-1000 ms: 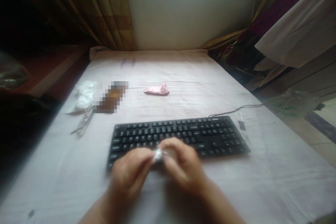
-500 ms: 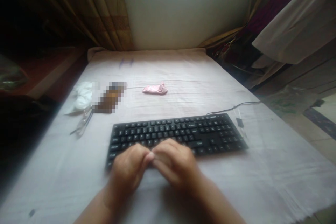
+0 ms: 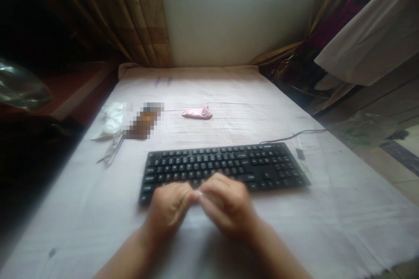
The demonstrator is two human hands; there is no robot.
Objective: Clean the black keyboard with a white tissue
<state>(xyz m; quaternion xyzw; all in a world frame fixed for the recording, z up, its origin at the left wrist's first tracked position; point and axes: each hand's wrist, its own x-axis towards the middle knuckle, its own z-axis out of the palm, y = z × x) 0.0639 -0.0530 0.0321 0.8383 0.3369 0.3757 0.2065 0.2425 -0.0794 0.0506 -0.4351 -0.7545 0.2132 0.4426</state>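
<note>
My left hand and my right hand meet fingertip to fingertip just in front of a black keyboard. Both hands have their fingers curled and pinched together. A tiny pale speck shows between the fingertips; what it is I cannot make out. The hands hover over the near edge of the keyboard, above a pale cloth-covered table.
A pink crumpled cloth lies beyond the keyboard. At the left lie a white wad, a brown blurred object and a thin metal tool. The keyboard cable runs off to the right. Curtains hang behind.
A second ago a small white piece showed clearly between my fingertips; now the fingers have closed over it and only a speck shows. The view has shifted slightly.
</note>
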